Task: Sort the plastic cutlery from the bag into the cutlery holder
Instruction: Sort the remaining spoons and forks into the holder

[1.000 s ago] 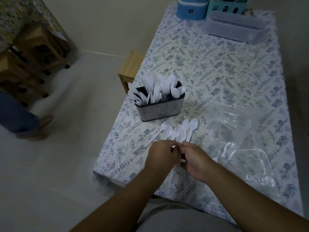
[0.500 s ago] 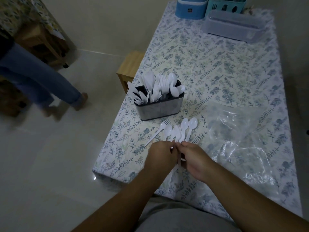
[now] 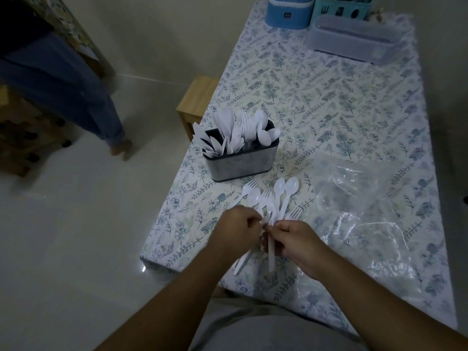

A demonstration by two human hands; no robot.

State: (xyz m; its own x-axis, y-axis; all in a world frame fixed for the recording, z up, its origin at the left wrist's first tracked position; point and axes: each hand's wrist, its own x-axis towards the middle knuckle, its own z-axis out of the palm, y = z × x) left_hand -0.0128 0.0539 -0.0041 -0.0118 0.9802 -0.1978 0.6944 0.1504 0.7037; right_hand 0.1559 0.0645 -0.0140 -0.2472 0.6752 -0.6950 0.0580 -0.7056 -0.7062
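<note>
A grey metal cutlery holder (image 3: 243,163) stands on the table, filled with white plastic knives, forks and spoons. In front of it lies a small pile of white plastic forks and spoons (image 3: 274,196). My left hand (image 3: 236,230) and my right hand (image 3: 296,239) meet over the near end of that pile, fingers curled, each pinching handles of the white cutlery. Some handles stick out below my hands. A crumpled clear plastic bag (image 3: 359,211) lies flat to the right of the pile.
The table (image 3: 329,105) carries a leaf-patterned cloth. At its far end stand a blue container (image 3: 288,11), a teal caddy (image 3: 339,8) and a grey lidded box (image 3: 354,43). A wooden stool (image 3: 196,97) sits left of the table. A person's legs (image 3: 76,97) are on the floor at left.
My hands stay together on the cutlery handles with only small finger shifts. The person at left has walked nearer across the floor.
</note>
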